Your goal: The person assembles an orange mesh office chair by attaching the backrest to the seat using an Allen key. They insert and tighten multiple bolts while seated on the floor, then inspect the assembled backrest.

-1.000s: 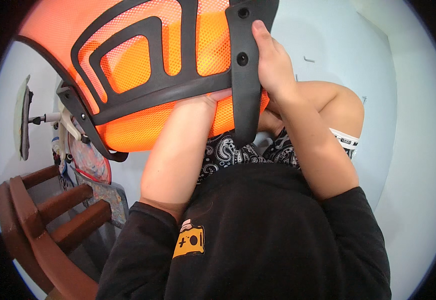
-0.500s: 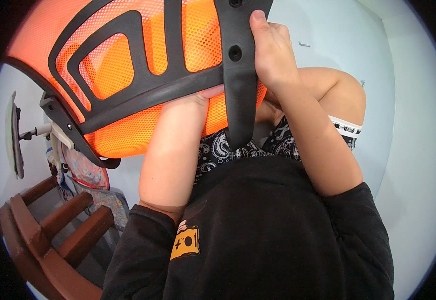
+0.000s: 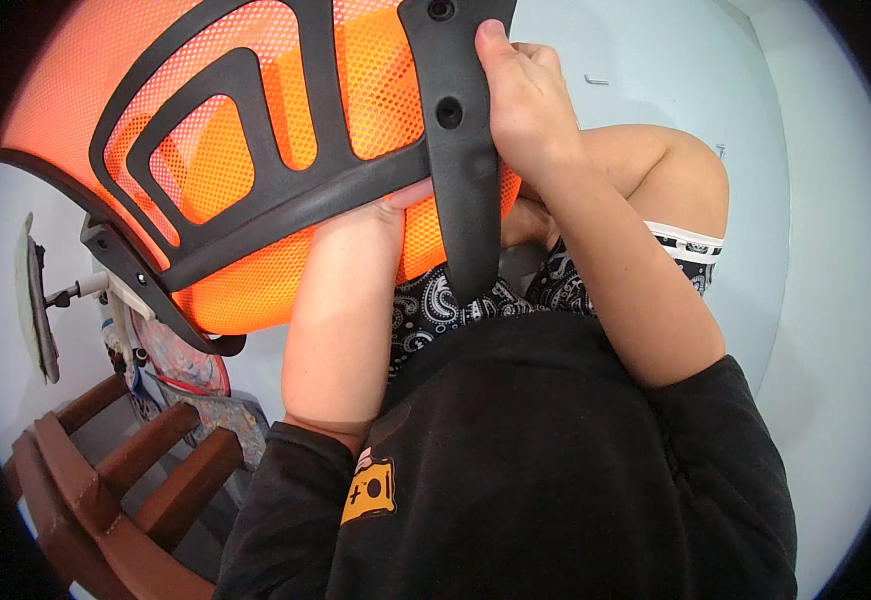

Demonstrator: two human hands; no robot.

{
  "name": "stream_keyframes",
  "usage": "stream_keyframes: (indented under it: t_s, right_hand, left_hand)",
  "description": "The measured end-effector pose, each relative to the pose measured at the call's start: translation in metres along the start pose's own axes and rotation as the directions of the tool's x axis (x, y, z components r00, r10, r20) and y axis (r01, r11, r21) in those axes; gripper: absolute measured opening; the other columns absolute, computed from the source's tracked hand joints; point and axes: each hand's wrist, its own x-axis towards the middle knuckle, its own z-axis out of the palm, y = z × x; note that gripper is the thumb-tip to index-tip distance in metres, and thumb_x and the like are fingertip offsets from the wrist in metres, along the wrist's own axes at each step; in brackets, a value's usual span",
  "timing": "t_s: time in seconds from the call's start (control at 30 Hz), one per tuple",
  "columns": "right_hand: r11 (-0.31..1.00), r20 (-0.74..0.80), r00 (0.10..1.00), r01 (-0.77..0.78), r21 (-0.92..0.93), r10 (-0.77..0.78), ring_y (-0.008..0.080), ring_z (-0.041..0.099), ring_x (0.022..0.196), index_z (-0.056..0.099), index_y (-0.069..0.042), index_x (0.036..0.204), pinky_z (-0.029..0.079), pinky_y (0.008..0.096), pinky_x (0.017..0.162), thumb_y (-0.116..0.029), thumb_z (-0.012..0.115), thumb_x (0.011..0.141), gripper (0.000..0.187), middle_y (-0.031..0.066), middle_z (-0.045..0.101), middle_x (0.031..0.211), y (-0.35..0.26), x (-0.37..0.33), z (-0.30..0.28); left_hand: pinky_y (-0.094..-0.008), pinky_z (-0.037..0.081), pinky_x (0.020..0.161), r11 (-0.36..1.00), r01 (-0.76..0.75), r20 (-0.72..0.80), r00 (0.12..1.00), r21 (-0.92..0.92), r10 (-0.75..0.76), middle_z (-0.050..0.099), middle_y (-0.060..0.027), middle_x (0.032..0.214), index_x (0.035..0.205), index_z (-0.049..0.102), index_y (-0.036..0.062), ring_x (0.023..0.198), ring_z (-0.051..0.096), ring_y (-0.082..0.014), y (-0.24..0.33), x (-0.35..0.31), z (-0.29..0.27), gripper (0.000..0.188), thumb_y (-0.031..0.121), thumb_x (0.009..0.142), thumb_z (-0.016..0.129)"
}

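Note:
A chair back with orange mesh and a black plastic frame [image 3: 296, 215] leans over my lap, filling the upper left. Its upright black bar [image 3: 466, 200] has round recessed holes. My right hand [image 3: 531, 105] is closed around the right edge of that bar, thumb pointing up along it. My left hand [image 3: 411, 196] reaches under the slanted lower frame bar. Only its wrist and part of a thumb show there; the frame hides the fingers, so their grip cannot be made out.
On the pale floor beyond my bent leg [image 3: 671, 180] lie an L-shaped hex key [image 3: 597, 81] and a small screw-like piece [image 3: 721, 151]. Brown wooden bars [image 3: 151, 445] stand at the lower left, near patterned cloth [image 3: 186, 360]. A grey panel on a stalk [image 3: 41, 300] is at the far left.
The chair back has shifted slightly left and down in the view, its lower left corner dropping. My right hand has moved left with it, still gripping the bar.

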Motion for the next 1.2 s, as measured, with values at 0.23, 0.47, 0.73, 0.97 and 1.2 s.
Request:
stream_keyframes:
  t_s: [0.23,0.47,0.73,0.97,1.2]
  right_hand:
    - [1.0,0.053,0.999,-0.012,0.018,0.011,0.0254,0.049,0.102,0.047,0.017,0.106,0.036,0.03,0.09,-0.055,0.037,0.088,0.076,0.0257,0.049,0.11,0.007,0.004,-0.003]
    - [0.987,-0.069,0.984,-0.163,-0.01,0.162,0.0237,0.051,0.099,0.047,0.016,0.107,0.038,0.0287,0.088,-0.056,0.038,0.088,0.075,0.0224,0.055,0.1,0.008,0.006,-0.002]
    - [0.98,0.096,0.994,-0.063,0.189,0.045,0.0257,0.05,0.098,0.051,0.016,0.101,0.037,0.0302,0.087,-0.054,0.037,0.089,0.073,0.0239,0.052,0.105,0.008,0.005,0.002]
    - [0.992,-0.083,0.996,-0.034,0.124,0.045,0.0259,0.051,0.099,0.052,0.015,0.1,0.037,0.0305,0.088,-0.056,0.034,0.089,0.074,0.024,0.054,0.102,0.005,0.001,0.005]
    - [0.987,-0.077,0.994,-0.07,0.145,0.082,0.0252,0.051,0.098,0.054,0.013,0.099,0.037,0.031,0.087,-0.056,0.036,0.088,0.072,0.0232,0.055,0.103,-0.002,0.0,0.004]
  left_hand:
    - [-0.0456,0.052,0.073,0.971,-0.045,-0.13,0.988,0.236,0.077,0.052,-0.0102,0.12,0.123,0.044,0.0091,0.102,0.054,-0.0276,-0.002,-0.003,0.012,0.052,0.046,0.09,0.029]
    - [-0.0538,0.047,0.078,0.98,0.038,-0.2,0.98,0.196,0.002,0.053,-0.0115,0.119,0.121,0.047,0.0114,0.105,0.053,-0.0312,0.001,-0.008,0.024,0.057,0.054,0.087,0.03]
    - [-0.0508,0.052,0.069,0.967,0.057,-0.302,0.953,0.248,0.021,0.055,-0.0113,0.115,0.118,0.048,0.0117,0.1,0.056,-0.0287,0.001,-0.013,0.029,0.054,0.052,0.087,0.031]
    - [-0.0512,0.051,0.069,0.981,0.033,-0.25,0.968,0.191,0.016,0.055,-0.0116,0.115,0.118,0.048,0.012,0.101,0.056,-0.0286,-0.001,-0.012,0.025,0.053,0.052,0.087,0.032]
    - [-0.0523,0.051,0.069,0.947,0.082,-0.309,0.951,0.311,0.019,0.055,-0.0122,0.116,0.119,0.047,0.0126,0.102,0.056,-0.0283,0.002,-0.017,0.031,0.054,0.052,0.087,0.03]
